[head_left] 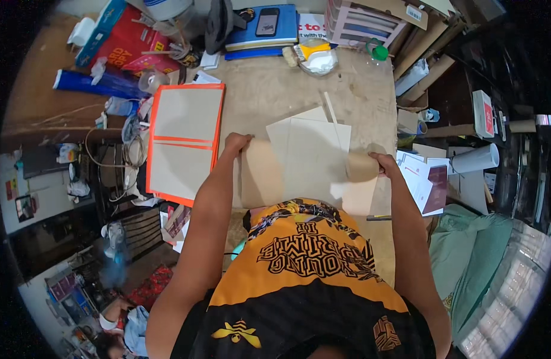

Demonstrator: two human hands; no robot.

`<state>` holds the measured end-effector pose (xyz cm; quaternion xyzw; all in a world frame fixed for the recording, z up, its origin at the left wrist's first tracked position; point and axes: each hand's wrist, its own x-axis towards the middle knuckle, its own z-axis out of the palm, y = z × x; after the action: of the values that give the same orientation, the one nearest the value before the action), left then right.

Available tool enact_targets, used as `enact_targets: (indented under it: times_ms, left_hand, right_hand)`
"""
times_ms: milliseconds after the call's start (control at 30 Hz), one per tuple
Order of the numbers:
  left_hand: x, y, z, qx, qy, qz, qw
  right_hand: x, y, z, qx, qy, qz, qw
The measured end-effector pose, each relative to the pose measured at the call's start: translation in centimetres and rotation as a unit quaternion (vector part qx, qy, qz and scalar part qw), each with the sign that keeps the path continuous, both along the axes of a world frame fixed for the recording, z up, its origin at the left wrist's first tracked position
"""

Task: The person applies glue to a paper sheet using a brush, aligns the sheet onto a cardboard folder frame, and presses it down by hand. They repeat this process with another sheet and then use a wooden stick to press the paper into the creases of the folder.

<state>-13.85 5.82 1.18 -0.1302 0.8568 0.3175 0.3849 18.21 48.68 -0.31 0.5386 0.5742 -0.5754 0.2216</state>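
A tan sheet of paper or card (pixel 260 173) lies across the table's near part. My left hand (pixel 236 142) is closed at its far left corner, and my right hand (pixel 383 163) pinches at its right edge. Pale grey boards (pixel 314 158) rest on the sheet between my hands, overlapping at slightly different angles. A narrow pale strip (pixel 331 109) lies at their far side, pointing away from me. Left of my left hand are two grey boards (pixel 185 116) bordered with orange covering. The sheet's nearest edge is partly hidden by my shirt.
At the back stand blue books (pixel 260 33) with a phone (pixel 267 22) on top, a tub of white paste (pixel 318 60) with a yellow-handled brush (pixel 311 49), and a green-capped bottle (pixel 379 52). White papers (pixel 414 176) lie to the right. Clutter fills the left side.
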Motion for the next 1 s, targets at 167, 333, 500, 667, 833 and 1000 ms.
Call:
enact_targets:
  times_ms: [167, 333, 500, 667, 833, 1000]
  left_hand:
    - [-0.7, -2.2, -0.9, 0.134, -0.076, 0.050, 0.987]
    - [1.2, -1.9, 3.3, 0.031, 0.163, -0.195, 0.967]
    - [2.9, -4.3, 0.4, 0.385, -0.060, 0.212, 0.896]
    - [-2.1, -2.7, -1.8, 0.244, -0.097, 0.055, 0.963]
    - [-1.7, -0.4, -3.1, 0.237, 0.094, -0.011, 0.967]
    - [4.0, 2.0, 0.4, -0.145, 0.427, -0.276, 0.849]
  right_hand:
    - [-1.5, -0.6, 2.4, 0.163, -0.057, 0.176, 0.969]
    - [3.0, -0.8, 1.3, 0.119, 0.207, -0.004, 0.971]
    - [2.9, -2.4, -0.6, -0.101, 0.232, -0.213, 0.944]
    - [-3.4, -0.1, -0.9, -0.046, 0.293, -0.109, 0.949]
    - [-4.3, 0.9, -1.9, 0.047, 0.391, 0.009, 0.919]
    - [-4.8, -7.4, 2.8, 0.558, 0.069, 0.232, 0.794]
